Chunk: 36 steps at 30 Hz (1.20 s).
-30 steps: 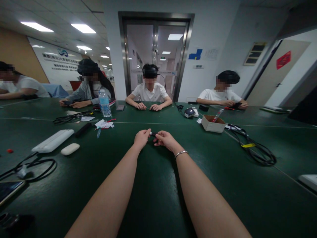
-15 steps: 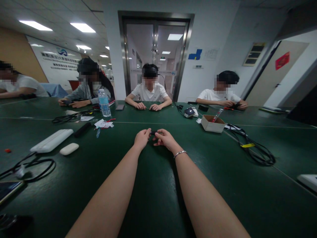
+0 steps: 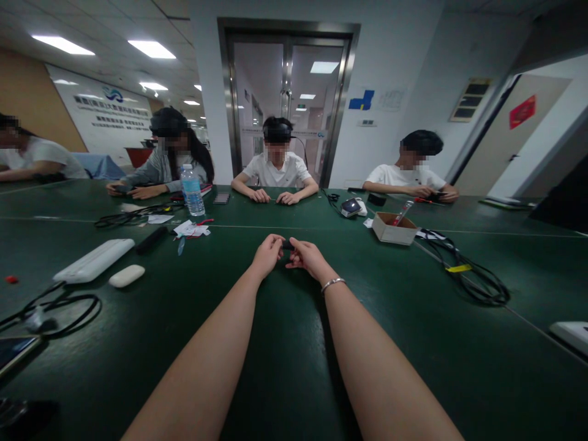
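A small black object [image 3: 287, 245], too small to name, is held between my two hands above the green table [image 3: 285, 343]. My left hand [image 3: 268, 255] pinches its left end with thumb and fingers closed. On the other end, my right hand [image 3: 309, 257] closes its thumb and index finger, with the lower fingers curled beneath. A silver bracelet [image 3: 333, 284] circles my right wrist. Most of the object is covered by my fingertips.
To the left lie a long white case [image 3: 94, 260], a white oval object [image 3: 127, 276] and black cables [image 3: 73, 315]. A water bottle [image 3: 193, 193] stands upright beyond. On the right are a small open box [image 3: 394, 229] and a coiled cable [image 3: 478, 282]. Several people sit opposite.
Both hands stay around the small black object, with slight finger movement; a little more of it shows between the fingertips. The view has shifted very slightly.
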{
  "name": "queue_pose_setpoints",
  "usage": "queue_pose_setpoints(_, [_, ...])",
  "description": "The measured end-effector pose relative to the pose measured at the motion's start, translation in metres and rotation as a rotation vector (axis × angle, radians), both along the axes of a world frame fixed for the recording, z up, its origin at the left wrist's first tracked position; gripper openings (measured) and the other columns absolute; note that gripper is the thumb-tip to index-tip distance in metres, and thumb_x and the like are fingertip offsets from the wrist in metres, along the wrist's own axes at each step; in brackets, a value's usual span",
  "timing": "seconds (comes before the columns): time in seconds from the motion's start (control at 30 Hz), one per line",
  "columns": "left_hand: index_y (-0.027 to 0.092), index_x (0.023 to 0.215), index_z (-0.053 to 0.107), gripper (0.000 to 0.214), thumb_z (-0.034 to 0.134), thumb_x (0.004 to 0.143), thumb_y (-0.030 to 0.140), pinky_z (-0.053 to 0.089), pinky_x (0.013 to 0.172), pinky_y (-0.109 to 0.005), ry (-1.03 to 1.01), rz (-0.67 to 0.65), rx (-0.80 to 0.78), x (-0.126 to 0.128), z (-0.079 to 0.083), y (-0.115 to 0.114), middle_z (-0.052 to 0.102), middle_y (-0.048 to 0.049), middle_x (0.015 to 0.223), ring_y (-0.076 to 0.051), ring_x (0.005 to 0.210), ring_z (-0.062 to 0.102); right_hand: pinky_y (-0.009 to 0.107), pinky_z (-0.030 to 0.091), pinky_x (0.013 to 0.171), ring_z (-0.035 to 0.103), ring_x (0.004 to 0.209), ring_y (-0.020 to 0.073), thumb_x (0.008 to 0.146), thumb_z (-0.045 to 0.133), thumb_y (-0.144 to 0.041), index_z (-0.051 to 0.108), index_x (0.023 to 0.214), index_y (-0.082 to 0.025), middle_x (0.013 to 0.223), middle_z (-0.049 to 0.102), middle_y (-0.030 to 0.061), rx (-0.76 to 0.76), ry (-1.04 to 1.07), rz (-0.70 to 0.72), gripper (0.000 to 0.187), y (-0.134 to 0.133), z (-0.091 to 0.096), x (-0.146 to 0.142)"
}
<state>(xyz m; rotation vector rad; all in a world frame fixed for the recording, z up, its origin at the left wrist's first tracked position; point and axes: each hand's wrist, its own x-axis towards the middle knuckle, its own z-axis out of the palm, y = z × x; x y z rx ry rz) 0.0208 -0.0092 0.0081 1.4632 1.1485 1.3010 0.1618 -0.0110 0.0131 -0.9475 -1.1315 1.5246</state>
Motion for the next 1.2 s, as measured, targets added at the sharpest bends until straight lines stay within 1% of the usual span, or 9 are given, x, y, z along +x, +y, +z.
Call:
queue_pose_setpoints(0.1, [0.017, 0.094, 0.054, 0.016, 0.051, 0.079, 0.023, 0.038, 0.052, -0.020, 0.000, 0.026, 0.022, -0.0005, -0.0003, 0.0004, 0.055, 0.0016, 0.068, -0.009, 0.055, 0.048, 0.033, 0.060, 0.050, 0.046, 0.037, 0.0074, 0.091, 0.058, -0.034, 0.052, 0.076, -0.012, 0.052, 0.053, -0.0014, -0.014, 0.005, -0.001, 0.027, 0.0002, 0.0000, -0.0006])
queue_pose_setpoints(0.2, [0.017, 0.096, 0.054, 0.019, 0.043, 0.084, 0.027, 0.035, 0.050, -0.020, -0.002, 0.025, 0.028, -0.0012, -0.0012, 0.0015, 0.051, 0.0025, 0.062, -0.009, 0.052, 0.045, 0.033, 0.060, 0.050, 0.046, 0.037, 0.0071, 0.092, 0.055, -0.030, 0.052, 0.076, -0.012, 0.053, 0.053, -0.0011, -0.020, 0.005, 0.000, 0.025, 0.0010, -0.0001, -0.0010])
queue_pose_setpoints(0.53, [0.017, 0.098, 0.055, 0.020, 0.048, 0.080, 0.023, 0.035, 0.050, -0.019, 0.012, 0.048, 0.042, -0.0021, -0.0031, 0.0029, 0.050, 0.0026, 0.064, -0.008, 0.052, 0.045, 0.034, 0.060, 0.051, 0.047, 0.037, 0.0076, 0.090, 0.059, -0.033, 0.052, 0.075, -0.012, 0.052, 0.053, -0.0009, -0.008, 0.004, 0.006, 0.026, 0.0015, -0.0011, -0.0007])
queue_pose_setpoints(0.67, [0.017, 0.097, 0.055, 0.022, 0.042, 0.084, 0.028, 0.035, 0.049, -0.020, 0.004, 0.041, 0.027, -0.0028, -0.0037, 0.0033, 0.046, 0.0035, 0.058, -0.009, 0.050, 0.044, 0.033, 0.060, 0.051, 0.047, 0.037, 0.0079, 0.088, 0.061, -0.036, 0.051, 0.075, -0.013, 0.052, 0.054, -0.0010, -0.006, -0.006, 0.004, 0.028, 0.0008, -0.0006, -0.0007])
queue_pose_setpoints(0.77, [0.018, 0.098, 0.055, 0.021, 0.046, 0.080, 0.024, 0.036, 0.051, -0.020, 0.001, 0.039, 0.031, -0.0028, -0.0042, 0.0038, 0.050, 0.0026, 0.062, -0.009, 0.053, 0.046, 0.033, 0.060, 0.051, 0.047, 0.037, 0.0077, 0.088, 0.061, -0.037, 0.051, 0.076, -0.013, 0.052, 0.054, -0.0013, -0.004, -0.001, 0.010, 0.028, 0.0006, -0.0003, -0.0006])
queue_pose_setpoints(0.9, [0.016, 0.096, 0.056, 0.022, 0.043, 0.082, 0.028, 0.035, 0.049, -0.020, -0.021, -0.007, 0.042, -0.0020, -0.0049, 0.0045, 0.050, 0.0027, 0.058, -0.009, 0.051, 0.046, 0.033, 0.060, 0.052, 0.047, 0.037, 0.0076, 0.089, 0.060, -0.035, 0.052, 0.077, -0.013, 0.051, 0.054, -0.0016, 0.000, -0.009, 0.014, 0.027, 0.0005, 0.0000, -0.0004])
queue_pose_setpoints(1.0, [0.017, 0.097, 0.055, 0.022, 0.049, 0.079, 0.026, 0.034, 0.050, -0.020, -0.008, 0.010, 0.051, -0.0016, -0.0048, 0.0044, 0.050, 0.0032, 0.060, -0.009, 0.051, 0.045, 0.034, 0.060, 0.052, 0.047, 0.037, 0.0074, 0.090, 0.058, -0.033, 0.052, 0.077, -0.013, 0.051, 0.053, -0.0017, 0.002, 0.009, 0.022, 0.025, 0.0007, -0.0003, -0.0004])
queue_pose_setpoints(1.1, [0.017, 0.094, 0.056, 0.023, 0.043, 0.083, 0.032, 0.032, 0.049, -0.020, -0.008, 0.027, 0.036, -0.0014, -0.0042, 0.0040, 0.046, 0.0036, 0.057, -0.009, 0.049, 0.042, 0.033, 0.060, 0.052, 0.047, 0.037, 0.0075, 0.090, 0.059, -0.034, 0.052, 0.075, -0.013, 0.051, 0.053, -0.0018, -0.011, 0.008, 0.023, 0.027, 0.0012, -0.0008, -0.0006])
queue_pose_setpoints(1.2, [0.017, 0.094, 0.056, 0.021, 0.045, 0.080, 0.029, 0.033, 0.049, -0.020, -0.001, 0.038, 0.035, -0.0015, -0.0038, 0.0037, 0.047, 0.0031, 0.060, -0.009, 0.051, 0.043, 0.034, 0.060, 0.052, 0.047, 0.036, 0.0076, 0.088, 0.061, -0.035, 0.051, 0.074, -0.013, 0.051, 0.053, -0.0018, -0.005, 0.007, 0.023, 0.028, 0.0016, -0.0010, -0.0007])
